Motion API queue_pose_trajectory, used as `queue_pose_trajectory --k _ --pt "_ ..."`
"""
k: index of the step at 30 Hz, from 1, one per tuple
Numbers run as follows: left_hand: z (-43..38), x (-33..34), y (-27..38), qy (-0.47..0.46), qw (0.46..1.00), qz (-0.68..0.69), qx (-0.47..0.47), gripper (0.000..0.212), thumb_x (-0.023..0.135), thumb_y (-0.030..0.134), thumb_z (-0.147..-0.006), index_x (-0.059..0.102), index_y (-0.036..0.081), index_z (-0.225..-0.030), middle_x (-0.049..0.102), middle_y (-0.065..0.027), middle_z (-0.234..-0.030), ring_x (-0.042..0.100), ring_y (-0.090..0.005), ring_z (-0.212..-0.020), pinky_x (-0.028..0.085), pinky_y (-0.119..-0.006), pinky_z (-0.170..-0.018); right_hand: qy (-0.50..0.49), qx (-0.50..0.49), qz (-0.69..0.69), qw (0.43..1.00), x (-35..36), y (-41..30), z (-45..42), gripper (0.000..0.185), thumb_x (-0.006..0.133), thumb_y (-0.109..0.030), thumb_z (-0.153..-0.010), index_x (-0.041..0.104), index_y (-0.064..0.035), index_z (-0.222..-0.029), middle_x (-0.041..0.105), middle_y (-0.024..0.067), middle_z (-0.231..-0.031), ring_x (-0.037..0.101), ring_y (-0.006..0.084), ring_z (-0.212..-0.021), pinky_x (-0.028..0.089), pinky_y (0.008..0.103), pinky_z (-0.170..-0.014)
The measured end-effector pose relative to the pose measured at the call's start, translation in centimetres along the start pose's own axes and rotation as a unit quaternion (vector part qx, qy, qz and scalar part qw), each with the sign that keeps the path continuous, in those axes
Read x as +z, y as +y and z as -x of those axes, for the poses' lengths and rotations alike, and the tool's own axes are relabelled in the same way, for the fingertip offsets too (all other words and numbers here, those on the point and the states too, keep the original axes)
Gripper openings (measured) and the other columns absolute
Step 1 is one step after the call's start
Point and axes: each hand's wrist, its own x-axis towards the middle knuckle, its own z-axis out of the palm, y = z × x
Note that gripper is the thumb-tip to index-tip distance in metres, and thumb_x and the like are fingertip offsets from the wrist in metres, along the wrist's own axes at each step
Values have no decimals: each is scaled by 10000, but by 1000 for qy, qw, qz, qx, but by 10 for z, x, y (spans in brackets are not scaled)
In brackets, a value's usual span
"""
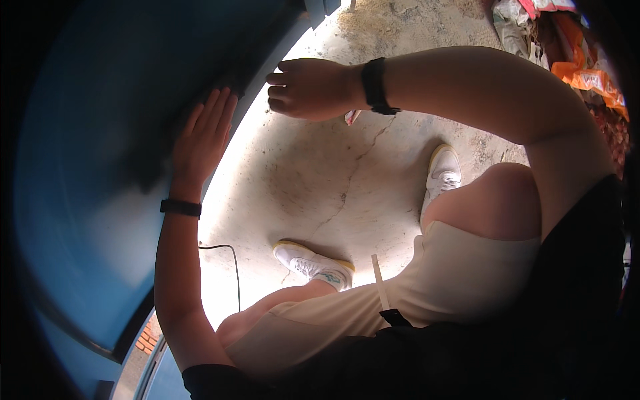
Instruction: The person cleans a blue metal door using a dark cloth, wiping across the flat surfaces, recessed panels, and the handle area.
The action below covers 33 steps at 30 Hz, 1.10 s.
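A large, glossy blue panel [150, 240] fills the left side of the head view. My left hand [204, 135] lies over its dark part near the edge, back of the hand up and fingers stretched out; whether it touches the surface is not plain. My right hand [310, 90] is farther up, just right of the panel's edge and over the bright floor. Its fingers are bent and point left, the tips and palm hidden, so I cannot tell if anything is in it. Each wrist wears a black band.
Below me is a cracked concrete floor [345, 175], where my white shoes stand apart. A thin black cable [235, 265] runs across the floor at lower left. Orange and white plastic bags [590, 82] lie heaped at the upper right. Brickwork [148, 337] shows at the lower left.
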Motion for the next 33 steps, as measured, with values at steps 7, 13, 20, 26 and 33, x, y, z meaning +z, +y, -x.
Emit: queue_pose_trajectory --k 7,13,20,26,33 --pt "-4 -32 -16 -110 976 -181 55 644 537 61 -958 324 185 -1553 338 6 -1609 268 -139 -1496 212 -361 -1234 -121 56 -94 987 2 8 70 147 701 -238 -812 643 -103 -828 636 -35 -826 555 151 -962 489 299 -871" --pt "-36 -39 -19 -8 986 -162 40 611 552 67 -955 385 185 -1530 410 7 -1568 422 -175 -1419 301 -340 -1204 -6 244 -145 959 12 -13 101 86 685 -118 -794 699 -83 -872 685 19 -935 575 205 -1069 502 341 -910" --pt "-148 -80 -8 246 954 -172 -26 443 596 171 -965 563 155 -1407 573 -20 -1432 608 -210 -1243 499 -353 -1045 -41 362 -259 895 11 -4 104 123 659 -100 -816 726 -70 -915 703 59 -861 582 237 -1108 529 371 -890" --pt "-177 -43 -2 195 957 -212 -17 426 543 157 -960 563 105 -1382 552 -19 -1425 473 -217 -1362 375 -388 -1141 -49 359 -284 888 31 -20 131 124 660 -147 -819 696 -42 -764 689 55 -745 541 254 -1040 519 387 -856" --pt "-188 -32 10 121 965 -231 -23 435 505 208 -991 530 115 -1415 519 -39 -1477 419 -189 -1415 262 -358 -1208 -87 330 -256 904 44 -22 159 91 662 -132 -794 688 -58 -749 698 42 -763 535 245 -1019 475 350 -891"
